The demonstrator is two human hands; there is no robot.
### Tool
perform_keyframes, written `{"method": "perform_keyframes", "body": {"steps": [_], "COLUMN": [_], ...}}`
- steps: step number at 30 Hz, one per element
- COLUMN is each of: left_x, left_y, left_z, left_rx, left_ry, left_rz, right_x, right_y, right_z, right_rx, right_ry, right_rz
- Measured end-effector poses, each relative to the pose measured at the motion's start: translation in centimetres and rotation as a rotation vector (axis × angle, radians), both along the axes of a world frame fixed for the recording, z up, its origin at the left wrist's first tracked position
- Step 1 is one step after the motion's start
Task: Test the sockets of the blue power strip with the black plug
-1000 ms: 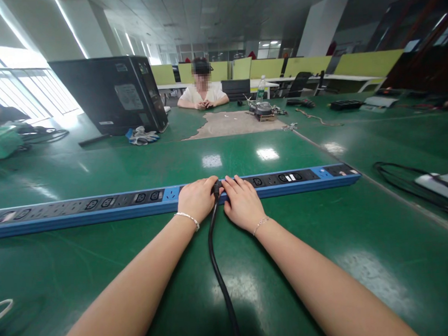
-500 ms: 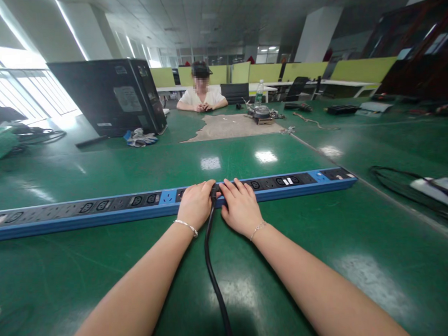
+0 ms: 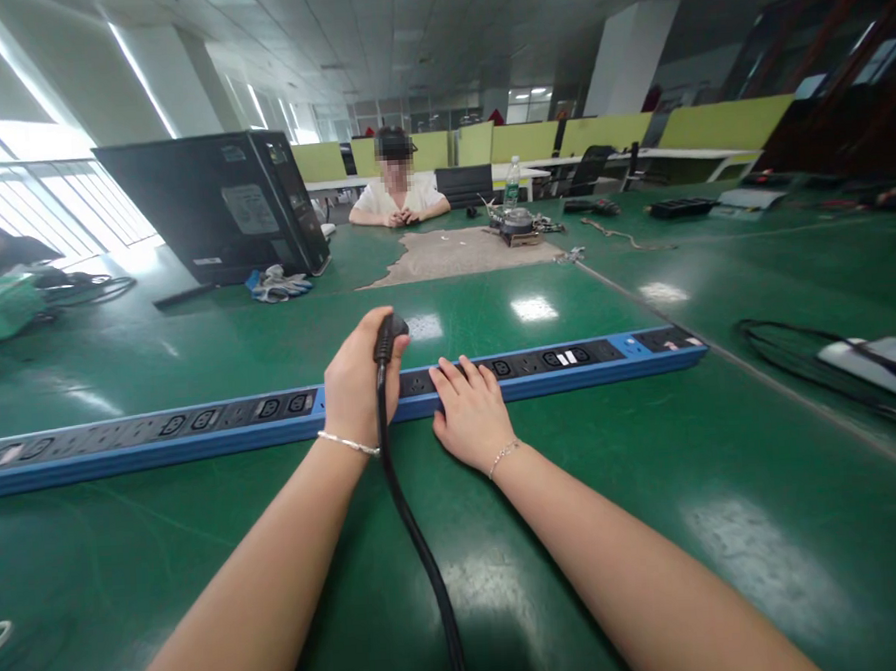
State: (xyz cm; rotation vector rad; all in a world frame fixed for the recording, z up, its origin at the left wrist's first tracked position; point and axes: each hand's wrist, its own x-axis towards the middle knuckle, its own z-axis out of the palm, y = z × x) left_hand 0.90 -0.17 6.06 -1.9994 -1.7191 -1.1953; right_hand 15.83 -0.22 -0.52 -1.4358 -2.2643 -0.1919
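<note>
A long blue-and-black power strip [image 3: 227,412] lies across the green table in front of me, with rows of sockets along its top. My left hand [image 3: 356,380] is closed around a black power plug [image 3: 391,330], raised above the strip and apart from its sockets. From the plug a thick black cord [image 3: 409,518] runs down toward me over the tabletop. My right hand [image 3: 471,404] lies over the strip right of the plug, fingers stretched out across its sockets and palm toward the near edge.
A black computer case [image 3: 208,213] and gloves [image 3: 276,282] sit at the far left, behind a green basket [image 3: 0,309]. Across the table sits a person [image 3: 397,193]. A bottle [image 3: 513,184] stands near a metal device [image 3: 518,227]. Black cables [image 3: 779,343] lie at the right.
My left hand has lifted the plug up off the strip and shifted left. The cord rose with it. My right hand has stayed on the strip.
</note>
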Motion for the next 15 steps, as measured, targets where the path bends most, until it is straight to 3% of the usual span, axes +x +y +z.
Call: {"method": "perform_keyframes", "body": {"steps": [2, 4, 9, 12, 15], "left_x": [-1.4, -4.0, -10.8, -12.2, -11.8], "left_y": [-0.4, -0.7, -1.6, -2.1, -2.1], "left_z": [1.4, 1.6, -0.6, -1.6, -2.1], "left_rx": [-0.039, -0.113, -0.281, -0.359, -0.398], "left_ry": [0.034, 0.038, 0.062, 0.071, 0.076], "left_rz": [-0.002, 0.039, 0.087, 0.075, 0.065], "right_x": [0.1, 0.2, 0.2, 0.2, 0.2], "right_y": [0.0, 0.0, 0.0, 0.0, 0.0], "right_z": [0.0, 0.0, 0.0, 0.0, 0.1], "right_rx": [-0.003, -0.001, 0.012, 0.007, -0.004], "right_ry": [-0.01, -0.015, -0.008, -0.004, -0.01], "right_rz": [0.002, 0.006, 0.025, 0.024, 0.022]}}
